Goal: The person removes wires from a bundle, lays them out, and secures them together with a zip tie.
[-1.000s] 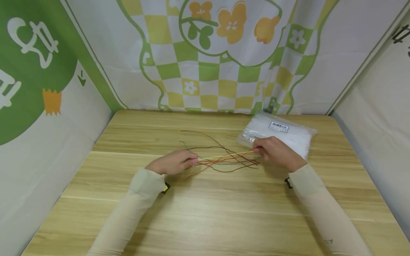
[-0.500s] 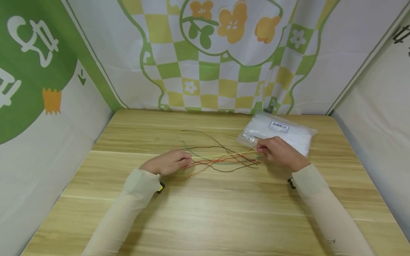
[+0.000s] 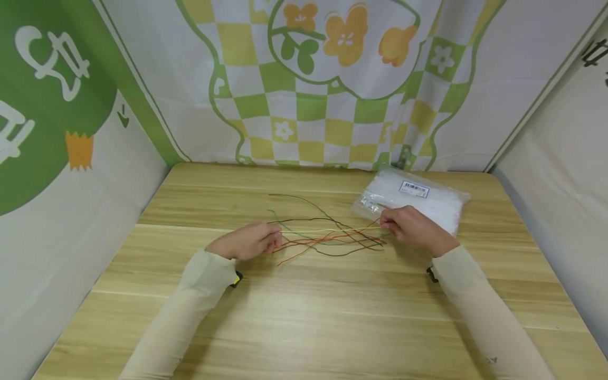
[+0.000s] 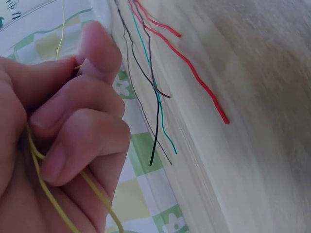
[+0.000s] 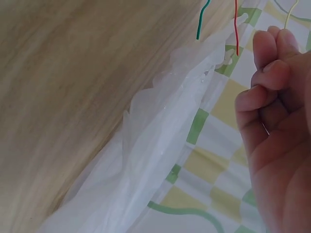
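A yellow wire (image 3: 328,230) runs nearly straight between the two hands, just above the table. My left hand (image 3: 247,241) pinches one end of it between thumb and forefinger. In the left wrist view, more yellow wire (image 4: 99,194) passes under that hand's curled fingers. My right hand (image 3: 412,226) pinches the other end beside a clear bag. Beneath the yellow wire lie several loose wires, crossing each other: red wires (image 4: 194,70), a green wire (image 5: 200,22) and dark wires (image 3: 337,255). Part of the loose bundle is hidden behind my left hand.
The clear plastic bag (image 3: 386,187) with white contents and a barcode label lies at the back right, partly behind my right hand. The wooden table (image 3: 309,316) meets patterned fabric (image 3: 309,105) at the back, with printed panels on both sides.
My left hand has moved left and my right hand slightly right, drawing the yellow wire out between them. Two yellow strands showed earlier; one shows now. The loose wires have stayed put.
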`<state>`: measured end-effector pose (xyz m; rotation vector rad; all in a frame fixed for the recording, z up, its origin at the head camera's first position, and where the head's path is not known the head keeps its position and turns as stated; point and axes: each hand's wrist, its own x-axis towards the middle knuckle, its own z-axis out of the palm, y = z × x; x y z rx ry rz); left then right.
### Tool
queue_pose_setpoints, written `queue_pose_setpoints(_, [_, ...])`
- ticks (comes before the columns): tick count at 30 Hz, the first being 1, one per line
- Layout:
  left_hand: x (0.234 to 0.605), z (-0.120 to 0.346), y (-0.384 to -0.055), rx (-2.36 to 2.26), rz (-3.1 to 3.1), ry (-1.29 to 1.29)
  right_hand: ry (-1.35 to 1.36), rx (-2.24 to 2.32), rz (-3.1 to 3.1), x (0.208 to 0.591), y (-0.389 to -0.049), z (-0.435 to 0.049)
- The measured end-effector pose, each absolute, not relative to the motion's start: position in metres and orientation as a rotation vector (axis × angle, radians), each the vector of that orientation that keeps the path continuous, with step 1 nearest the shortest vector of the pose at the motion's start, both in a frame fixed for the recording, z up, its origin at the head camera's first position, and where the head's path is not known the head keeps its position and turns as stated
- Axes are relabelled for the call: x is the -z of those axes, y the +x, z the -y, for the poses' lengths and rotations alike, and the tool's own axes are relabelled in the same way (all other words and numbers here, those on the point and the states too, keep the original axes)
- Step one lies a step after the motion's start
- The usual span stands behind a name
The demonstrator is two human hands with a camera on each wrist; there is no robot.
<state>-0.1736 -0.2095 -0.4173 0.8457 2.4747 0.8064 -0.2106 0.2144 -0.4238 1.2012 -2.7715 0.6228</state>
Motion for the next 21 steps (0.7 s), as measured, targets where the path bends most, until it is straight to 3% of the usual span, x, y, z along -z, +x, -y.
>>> queue_pose_setpoints(4, [0.4174,0.2086,-0.1725,-0.834,-2.481,0.77,1.231,-0.598,2.758,0.4257,-0.2106,-0.214])
queue_pose_setpoints(10, [0.4144,0.2071,-0.1708,-0.509,-2.682,0.951,1.275,-0.589,2.73,0.4248,-0.2091,-0.2128])
queue_pose_setpoints(21, [0.4125,0.2034,-0.1679,-0.2,-2.813,1.005,1.344,-0.548,2.635,0.4269,-0.2098,-0.2095])
